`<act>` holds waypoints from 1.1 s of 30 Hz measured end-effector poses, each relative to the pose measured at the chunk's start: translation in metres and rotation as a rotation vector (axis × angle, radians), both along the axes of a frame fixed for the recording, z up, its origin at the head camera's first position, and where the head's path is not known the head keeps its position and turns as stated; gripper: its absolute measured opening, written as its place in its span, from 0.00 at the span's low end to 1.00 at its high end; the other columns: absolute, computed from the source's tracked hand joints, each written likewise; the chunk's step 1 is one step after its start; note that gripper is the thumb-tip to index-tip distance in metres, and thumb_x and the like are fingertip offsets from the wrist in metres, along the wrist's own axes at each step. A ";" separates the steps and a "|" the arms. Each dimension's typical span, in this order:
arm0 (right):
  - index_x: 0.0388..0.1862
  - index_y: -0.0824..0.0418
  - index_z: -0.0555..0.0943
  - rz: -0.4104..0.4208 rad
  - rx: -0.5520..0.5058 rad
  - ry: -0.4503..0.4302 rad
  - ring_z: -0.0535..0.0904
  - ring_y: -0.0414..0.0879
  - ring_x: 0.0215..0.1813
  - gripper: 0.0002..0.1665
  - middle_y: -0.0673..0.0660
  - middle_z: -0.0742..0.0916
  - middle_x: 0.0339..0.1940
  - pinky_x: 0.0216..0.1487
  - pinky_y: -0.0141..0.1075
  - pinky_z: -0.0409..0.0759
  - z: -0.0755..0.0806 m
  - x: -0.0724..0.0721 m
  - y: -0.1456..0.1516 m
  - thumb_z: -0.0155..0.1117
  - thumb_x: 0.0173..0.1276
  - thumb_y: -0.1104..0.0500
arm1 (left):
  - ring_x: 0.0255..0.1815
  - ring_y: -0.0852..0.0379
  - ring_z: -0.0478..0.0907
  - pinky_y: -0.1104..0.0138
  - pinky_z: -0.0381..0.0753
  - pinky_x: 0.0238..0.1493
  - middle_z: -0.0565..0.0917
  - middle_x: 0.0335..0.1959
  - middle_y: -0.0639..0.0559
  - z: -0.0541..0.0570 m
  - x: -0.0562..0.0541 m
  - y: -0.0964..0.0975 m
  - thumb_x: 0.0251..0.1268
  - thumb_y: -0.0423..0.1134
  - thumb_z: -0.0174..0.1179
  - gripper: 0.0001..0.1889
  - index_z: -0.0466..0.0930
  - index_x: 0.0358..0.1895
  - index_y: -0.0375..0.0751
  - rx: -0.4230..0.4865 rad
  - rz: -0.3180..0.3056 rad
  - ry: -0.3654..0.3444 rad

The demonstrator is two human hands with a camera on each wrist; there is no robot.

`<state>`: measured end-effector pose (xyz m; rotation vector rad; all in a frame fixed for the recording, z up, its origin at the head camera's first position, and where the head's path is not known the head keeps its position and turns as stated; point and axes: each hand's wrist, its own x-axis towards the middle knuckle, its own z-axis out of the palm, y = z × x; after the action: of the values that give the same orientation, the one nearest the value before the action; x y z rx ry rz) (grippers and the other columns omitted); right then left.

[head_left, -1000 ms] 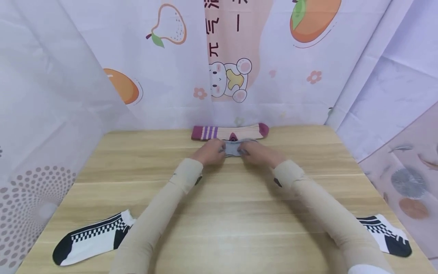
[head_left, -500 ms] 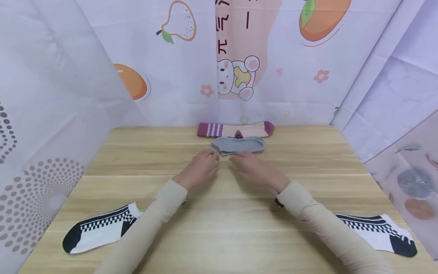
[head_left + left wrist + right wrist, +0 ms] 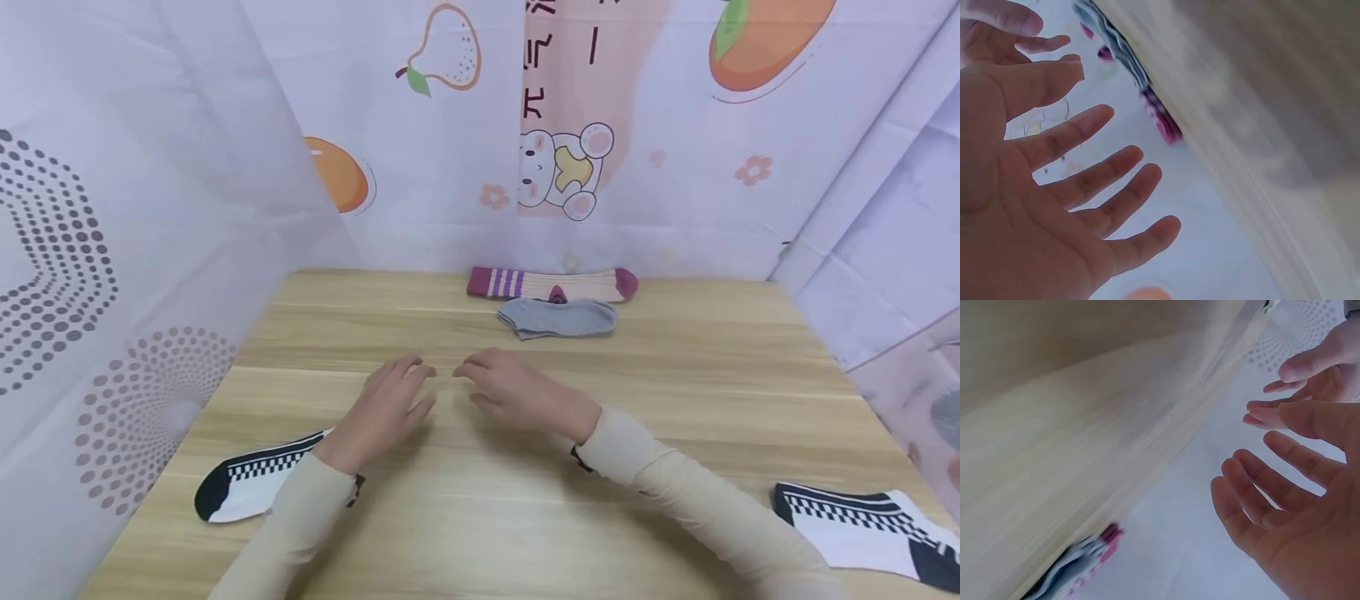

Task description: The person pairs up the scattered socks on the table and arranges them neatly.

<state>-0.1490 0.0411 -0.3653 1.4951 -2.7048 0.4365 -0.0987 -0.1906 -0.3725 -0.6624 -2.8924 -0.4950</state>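
Observation:
My left hand (image 3: 381, 412) hovers over the middle of the table with fingers spread, holding nothing. Close beside it my right hand (image 3: 521, 393) is also above the wood, its fingers loosely bent and nothing in them. Beyond both hands lies a grey sock (image 3: 558, 318), flat, in front of a cream and maroon sock (image 3: 577, 285) with purple stripes. A black-and-white checkered sock (image 3: 258, 482) lies at the left, partly hidden by my left forearm. At the right lies a matching checkered sock (image 3: 855, 525). In the left wrist view the left palm (image 3: 1035, 200) shows bare.
The wooden table (image 3: 465, 533) reaches back to a printed white curtain (image 3: 420, 242) with fruit and a cartoon animal. More hanging cloth (image 3: 150, 250) closes off the left side, and another sheet (image 3: 885, 250) the right.
Both hands have let go of the grey sock and drawn back toward me, moving left over the table. The grey sock stays in front of the striped one. The head view has turned left.

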 end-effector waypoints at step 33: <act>0.57 0.46 0.83 0.252 0.266 0.167 0.76 0.38 0.45 0.15 0.46 0.84 0.48 0.47 0.26 0.76 -0.013 0.065 -0.163 0.60 0.75 0.55 | 0.45 0.29 0.76 0.37 0.73 0.45 0.80 0.44 0.27 -0.019 0.123 -0.163 0.61 0.33 0.65 0.08 0.82 0.39 0.30 -0.004 0.524 -0.021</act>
<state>-0.0842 -0.1215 -0.3787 1.8543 -2.5334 -0.0500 0.0245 -0.3533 -0.3915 0.1115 -2.9157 -0.4200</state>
